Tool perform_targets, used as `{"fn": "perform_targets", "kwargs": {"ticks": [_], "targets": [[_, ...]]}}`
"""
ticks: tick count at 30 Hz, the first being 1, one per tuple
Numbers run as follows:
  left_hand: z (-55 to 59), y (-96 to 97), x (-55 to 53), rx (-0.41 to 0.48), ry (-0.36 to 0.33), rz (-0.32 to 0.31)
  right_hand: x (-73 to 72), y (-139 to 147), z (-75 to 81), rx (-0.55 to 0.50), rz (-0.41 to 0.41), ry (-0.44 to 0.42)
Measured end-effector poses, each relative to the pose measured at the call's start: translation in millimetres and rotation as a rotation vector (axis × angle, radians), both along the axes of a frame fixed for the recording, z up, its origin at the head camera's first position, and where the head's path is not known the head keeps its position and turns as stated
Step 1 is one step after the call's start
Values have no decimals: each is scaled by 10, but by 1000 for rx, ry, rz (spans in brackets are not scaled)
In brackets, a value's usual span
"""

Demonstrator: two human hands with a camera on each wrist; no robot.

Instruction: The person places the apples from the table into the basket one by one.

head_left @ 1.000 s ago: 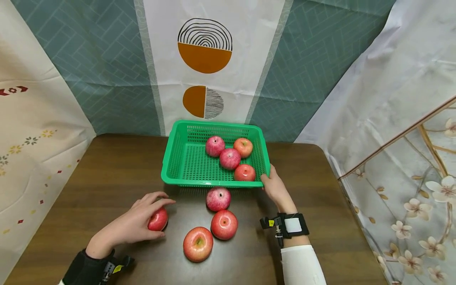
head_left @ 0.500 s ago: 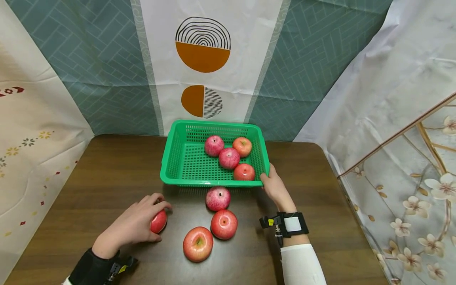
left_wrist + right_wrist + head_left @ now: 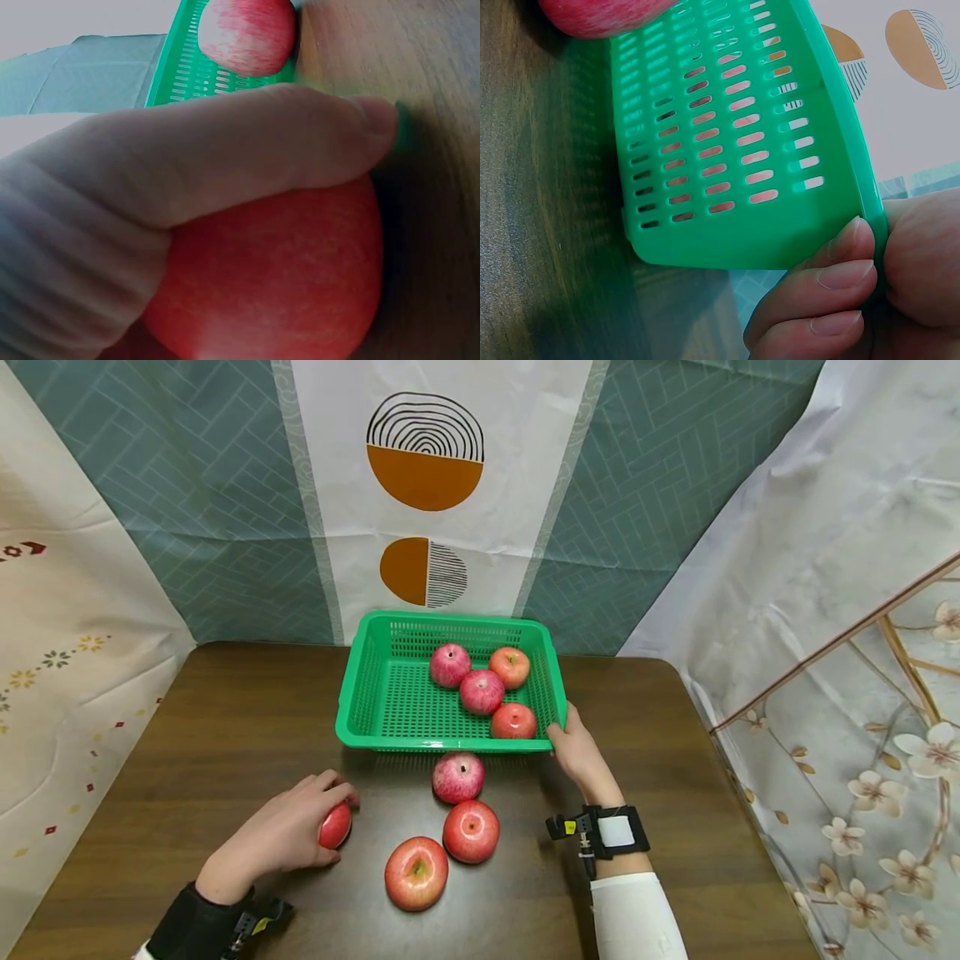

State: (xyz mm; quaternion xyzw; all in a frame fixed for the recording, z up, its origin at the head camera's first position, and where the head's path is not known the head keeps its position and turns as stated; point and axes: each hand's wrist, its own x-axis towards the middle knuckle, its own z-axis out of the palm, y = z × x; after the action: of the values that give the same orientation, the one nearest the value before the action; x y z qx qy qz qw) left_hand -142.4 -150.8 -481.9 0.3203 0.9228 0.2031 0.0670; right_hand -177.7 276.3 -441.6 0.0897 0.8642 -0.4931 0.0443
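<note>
At the left of the table my left hand point(image 3: 288, 828) curls over a red apple point(image 3: 335, 827). In the left wrist view the thumb lies along the upper side of that apple point(image 3: 277, 277). My right hand point(image 3: 583, 758) grips the front right corner of a green plastic basket point(image 3: 401, 745); the right wrist view has several fingertips point(image 3: 846, 275) under the basket's rim point(image 3: 855, 157). Inside the basket, toward its right, are several apples point(image 3: 482, 692). In front of it stand a dark pink apple point(image 3: 458, 777), a red apple point(image 3: 471, 832) and a larger light red apple point(image 3: 416, 873).
The brown wooden table point(image 3: 247, 710) carries everything. Behind the basket hangs a patterned cloth point(image 3: 330, 510), with a floral cloth point(image 3: 862, 760) along the right side. Each wrist wears a black strap with a small camera, such as the right strap point(image 3: 618, 832).
My left hand's fingers have closed in from a spread pose and now hold the apple at the left. The right hand stays on the basket corner.
</note>
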Motion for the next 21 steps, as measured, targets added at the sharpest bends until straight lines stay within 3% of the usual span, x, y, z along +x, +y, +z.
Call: {"fn": "perform_targets", "kwargs": {"ticks": [6,21], "targets": [[10,-5,-6,0,-8,-13,-15,9,-8,2,12,20],[-32,-38,24,32,9,24,-11,8,-21,7,15,8]]}}
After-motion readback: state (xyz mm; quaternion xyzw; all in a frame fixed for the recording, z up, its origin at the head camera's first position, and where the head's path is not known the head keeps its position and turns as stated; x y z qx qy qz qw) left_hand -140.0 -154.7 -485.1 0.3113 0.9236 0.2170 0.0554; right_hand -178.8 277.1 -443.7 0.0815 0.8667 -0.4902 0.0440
